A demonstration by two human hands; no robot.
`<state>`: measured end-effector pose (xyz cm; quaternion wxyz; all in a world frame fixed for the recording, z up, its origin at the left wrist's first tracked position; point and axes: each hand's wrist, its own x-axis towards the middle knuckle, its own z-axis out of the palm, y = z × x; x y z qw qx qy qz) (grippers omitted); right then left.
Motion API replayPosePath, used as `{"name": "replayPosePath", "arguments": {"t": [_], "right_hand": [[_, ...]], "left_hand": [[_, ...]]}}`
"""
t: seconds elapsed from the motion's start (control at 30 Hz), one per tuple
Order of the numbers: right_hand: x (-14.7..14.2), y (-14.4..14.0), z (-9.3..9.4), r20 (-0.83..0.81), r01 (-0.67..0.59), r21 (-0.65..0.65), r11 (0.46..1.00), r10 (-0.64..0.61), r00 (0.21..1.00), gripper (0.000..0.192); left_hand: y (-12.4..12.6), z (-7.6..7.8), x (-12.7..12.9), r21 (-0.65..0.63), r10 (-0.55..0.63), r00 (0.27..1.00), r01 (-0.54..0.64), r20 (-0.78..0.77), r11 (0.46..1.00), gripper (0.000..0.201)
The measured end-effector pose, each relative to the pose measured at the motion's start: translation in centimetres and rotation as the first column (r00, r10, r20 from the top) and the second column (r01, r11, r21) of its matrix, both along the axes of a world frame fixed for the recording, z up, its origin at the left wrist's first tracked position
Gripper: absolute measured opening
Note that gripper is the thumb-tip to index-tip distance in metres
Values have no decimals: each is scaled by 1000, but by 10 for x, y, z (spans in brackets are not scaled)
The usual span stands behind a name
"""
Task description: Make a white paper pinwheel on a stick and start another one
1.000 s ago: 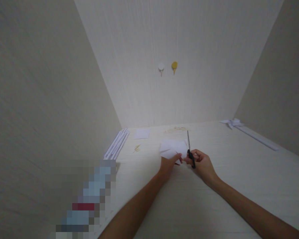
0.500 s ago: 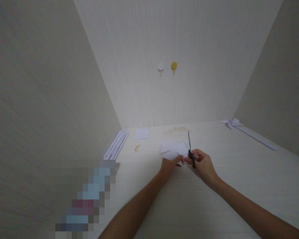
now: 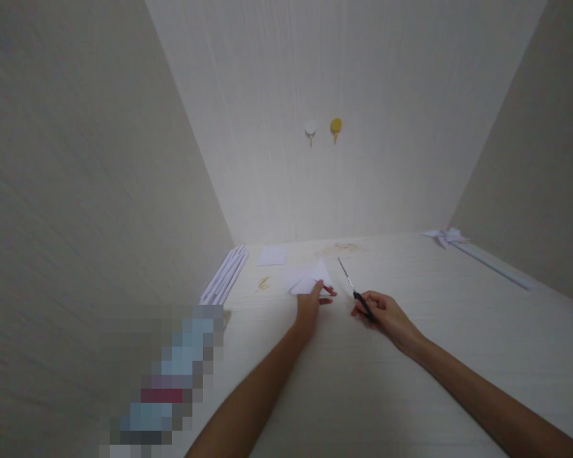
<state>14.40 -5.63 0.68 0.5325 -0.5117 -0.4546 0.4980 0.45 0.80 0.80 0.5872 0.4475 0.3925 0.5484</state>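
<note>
My left hand grips a folded white piece of paper at its near edge, thumb on top, over the pale table. One slanting fold or cut line shows on the paper. To the right, my right hand is closed round the black handles of a pair of scissors. Their blades look together and point up and to the left, apart from the paper. Beyond my left hand lie a flat white paper square and a few thin tan sticks.
Rolled white paper tubes lie along the left edge above a blurred-out patch. At right, a long paper strip ends in a folded paper shape. Brownish bits lie near the back wall, which bears a white hook and a yellow hook.
My left hand has carried the paper to the left, away from the scissors. The scissors have tilted leftward in my right hand, which stays nearly in place.
</note>
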Motion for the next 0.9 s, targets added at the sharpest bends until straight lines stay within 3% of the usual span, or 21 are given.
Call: {"name": "replayPosePath", "arguments": {"t": [0.13,0.3,0.9], "right_hand": [[2,-2,1,35,-121,-17,993,121,992,31],[1,-4,4,111,-191,-83,978,200,974,31],[-2,-4,8,129,-153,-137,979,171,977,29]], "left_hand": [[14,-5,-6,-66,83,992,-77,93,995,17],[18,-6,-7,-71,86,984,-76,154,995,16],[14,-5,-4,-71,85,990,-78,116,994,19]]}}
